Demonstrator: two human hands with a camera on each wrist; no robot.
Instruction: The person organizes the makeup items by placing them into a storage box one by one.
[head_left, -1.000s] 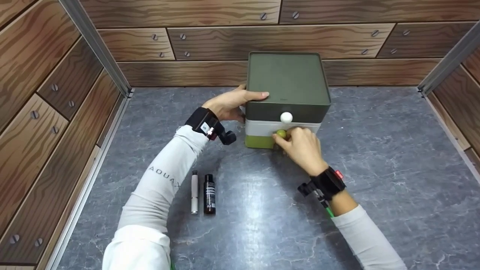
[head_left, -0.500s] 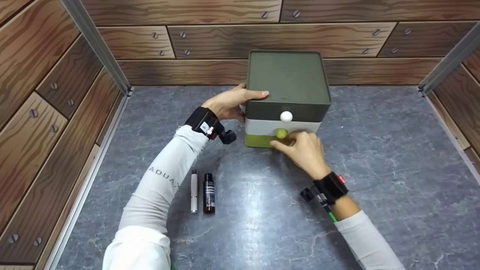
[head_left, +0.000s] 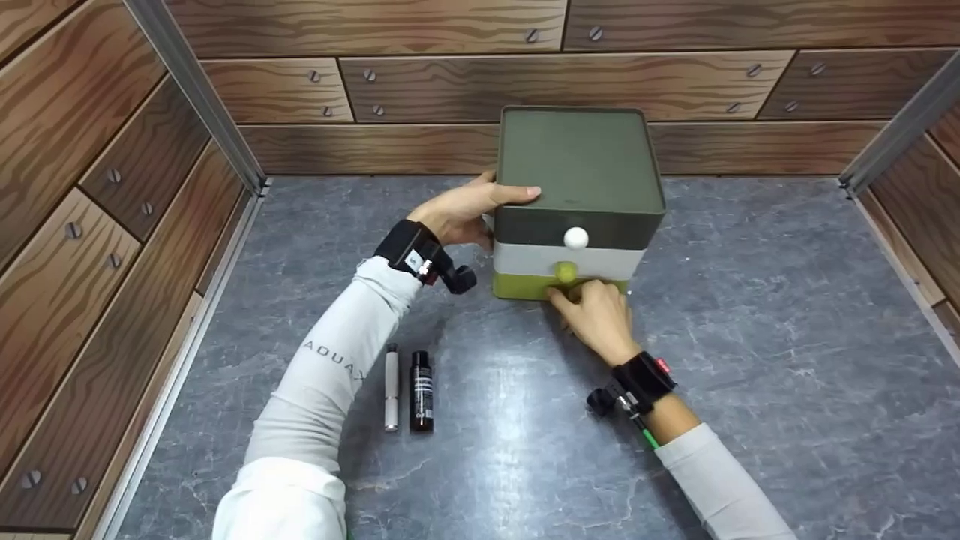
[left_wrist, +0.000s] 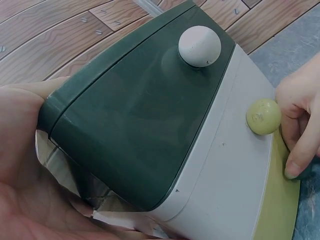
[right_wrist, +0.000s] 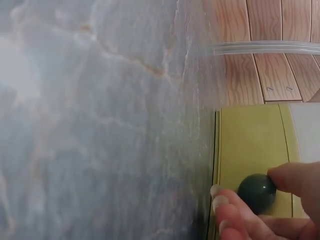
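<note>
A three-tier mini drawer box (head_left: 581,161) stands near the back wall, all drawers pushed in. Its top tier is dark green with a white knob (left_wrist: 200,46), the middle white with a lime knob (left_wrist: 263,116), the bottom yellow-green (right_wrist: 252,140). My left hand (head_left: 466,213) rests on the box's left side, thumb laid over the top edge and fingers along the wall. Low at the front, my right hand (head_left: 598,319) pinches the bottom drawer's dark green knob (right_wrist: 256,193) between thumb and fingers. From the head view, that knob is hidden.
On the grey marbled table (head_left: 510,465), left of centre, lie a slim pale tube (head_left: 391,390) with a dark end and a small black bottle (head_left: 421,394). Wood-patterned panels (head_left: 420,146) enclose the back and sides.
My right hand has let go of the lime middle knob and moved down to the bottom drawer's knob. The left hand has stayed on the box.
</note>
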